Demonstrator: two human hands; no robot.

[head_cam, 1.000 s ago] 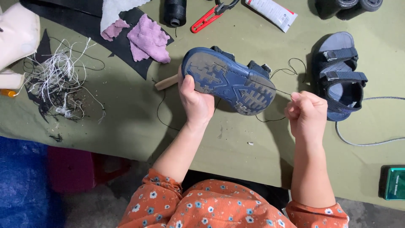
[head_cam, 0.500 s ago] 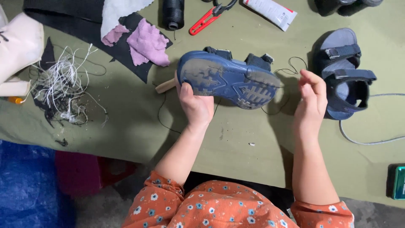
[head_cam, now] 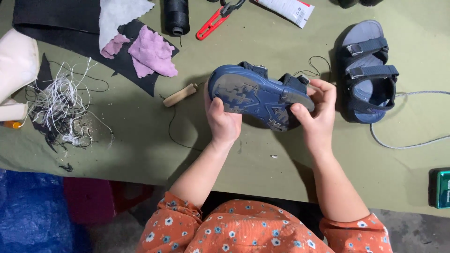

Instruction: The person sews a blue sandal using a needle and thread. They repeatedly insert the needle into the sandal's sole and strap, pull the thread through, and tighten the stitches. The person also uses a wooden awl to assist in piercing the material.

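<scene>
I see my left hand (head_cam: 224, 121) and right hand (head_cam: 315, 117) both clasped around the dark blue rubber-soled sandal (head_cam: 258, 93), held sole-up just above the olive-green desk (head_cam: 262, 187), with its matching blue strapped sandal (head_cam: 368, 70) lying nearby to the right and a wooden-handled tool (head_cam: 180, 95) to the left.

Head camera looks steeply down, close over the olive table (head_cam: 140, 140).

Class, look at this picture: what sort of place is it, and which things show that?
Probably a shoe-repair workbench: a blue sandal held sole-up, black thread spool, loose thread scraps and a glue-like tube.
</scene>
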